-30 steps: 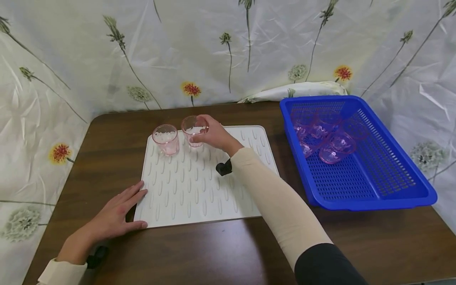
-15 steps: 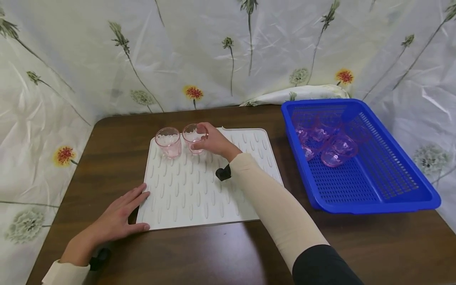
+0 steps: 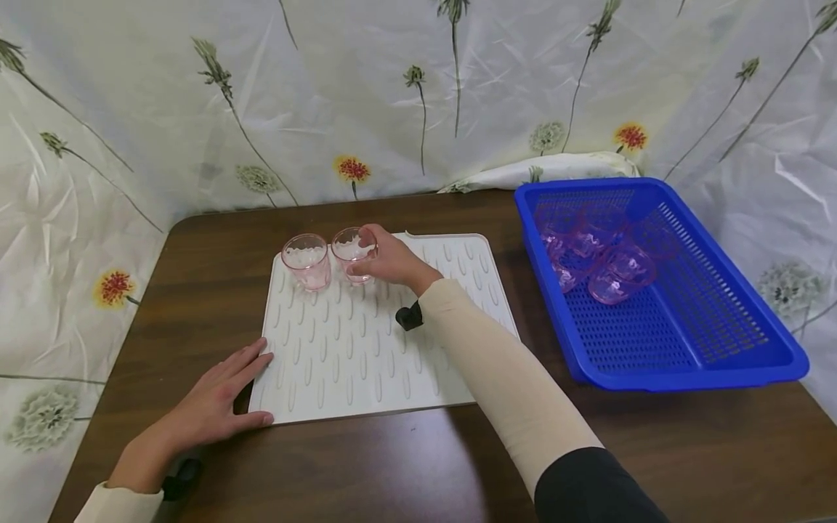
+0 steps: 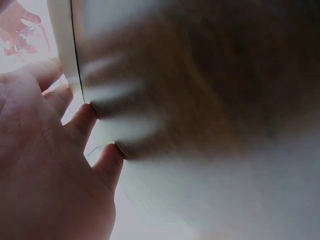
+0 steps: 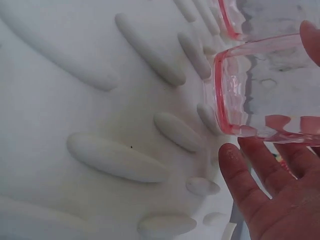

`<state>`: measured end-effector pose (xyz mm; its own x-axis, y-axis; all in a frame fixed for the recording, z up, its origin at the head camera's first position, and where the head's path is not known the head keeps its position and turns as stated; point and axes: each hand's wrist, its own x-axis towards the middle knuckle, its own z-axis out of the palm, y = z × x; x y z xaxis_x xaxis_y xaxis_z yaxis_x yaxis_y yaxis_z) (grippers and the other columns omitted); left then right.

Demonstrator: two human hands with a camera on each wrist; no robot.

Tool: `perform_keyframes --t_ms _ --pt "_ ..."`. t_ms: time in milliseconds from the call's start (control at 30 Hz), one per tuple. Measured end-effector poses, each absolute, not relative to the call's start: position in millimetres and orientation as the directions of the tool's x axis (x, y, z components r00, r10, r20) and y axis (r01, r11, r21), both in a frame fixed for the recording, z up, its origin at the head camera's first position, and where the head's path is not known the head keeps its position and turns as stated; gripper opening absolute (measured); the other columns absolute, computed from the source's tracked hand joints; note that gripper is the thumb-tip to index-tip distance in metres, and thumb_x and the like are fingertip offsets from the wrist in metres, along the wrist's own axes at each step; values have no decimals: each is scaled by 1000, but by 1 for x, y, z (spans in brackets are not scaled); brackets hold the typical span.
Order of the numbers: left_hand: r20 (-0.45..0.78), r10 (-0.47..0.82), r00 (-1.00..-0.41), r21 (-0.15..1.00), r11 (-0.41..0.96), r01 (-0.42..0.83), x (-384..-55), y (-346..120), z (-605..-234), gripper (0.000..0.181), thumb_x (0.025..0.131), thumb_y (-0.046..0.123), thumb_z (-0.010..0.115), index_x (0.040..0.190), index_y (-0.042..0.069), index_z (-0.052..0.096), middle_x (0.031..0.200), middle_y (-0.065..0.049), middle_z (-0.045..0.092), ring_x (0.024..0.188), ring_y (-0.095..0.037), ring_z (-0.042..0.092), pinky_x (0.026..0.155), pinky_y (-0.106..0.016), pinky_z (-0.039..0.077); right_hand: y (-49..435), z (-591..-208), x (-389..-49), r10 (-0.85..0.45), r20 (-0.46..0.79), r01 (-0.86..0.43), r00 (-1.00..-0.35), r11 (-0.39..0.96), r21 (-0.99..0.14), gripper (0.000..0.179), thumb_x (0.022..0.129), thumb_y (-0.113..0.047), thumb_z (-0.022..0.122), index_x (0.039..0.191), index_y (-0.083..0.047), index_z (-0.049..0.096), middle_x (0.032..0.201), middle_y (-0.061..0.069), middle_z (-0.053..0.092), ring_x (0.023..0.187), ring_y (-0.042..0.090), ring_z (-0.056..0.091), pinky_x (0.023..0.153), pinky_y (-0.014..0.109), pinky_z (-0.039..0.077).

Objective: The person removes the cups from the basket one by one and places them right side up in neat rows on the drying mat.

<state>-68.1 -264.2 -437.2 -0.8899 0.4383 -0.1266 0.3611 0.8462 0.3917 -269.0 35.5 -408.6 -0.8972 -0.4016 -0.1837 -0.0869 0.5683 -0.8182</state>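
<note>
Pink glass (image 3: 348, 254) in the right hand (image 3: 395, 260) has dipped slightly toward 6 o'clock in the head view since a second ago; everything else barely budged. It's at about 11 o'clock on the white mat (image 3: 366, 349), upright, long axis pretty much vertical, mouth looking up. That grip's curled round its side. Second glass (image 3: 307, 263) is just beside it, at 9 o'clock. Left hand (image 3: 205, 403) rests at the mat's 8 o'clock edge, grip spread wide. Blue basket (image 3: 693, 382) sits around 3 o'clock.

Head: high, facing far and down
Left wrist: close on left hand (image 4: 55, 155)
Right wrist: close, low across mat (image 5: 90, 110)
Shared, head/right wrist: mat
</note>
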Motion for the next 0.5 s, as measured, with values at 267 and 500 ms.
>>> perform_keyframes --t_ms 267,500 --pt "-127 444 -887 396 843 365 -69 -264 -438 93 78 55 75 150 8 41 163 -18 27 144 -48 32 110 -67 31 39 -408 -268 -414 -179 -101 -893 570 -816 79 87 -32 76 150 -15 32 144 6 52 128 21 55 109 39 47" --pt "-123 446 -887 401 840 367 -69 -265 -439 92 78 55 74 150 8 41 163 -18 27 143 -49 31 110 -68 31 41 -415 -268 -436 -170 -89 -884 514 -853 80 87 -32 76 151 -17 30 148 7 49 131 23 52 111 42 44"
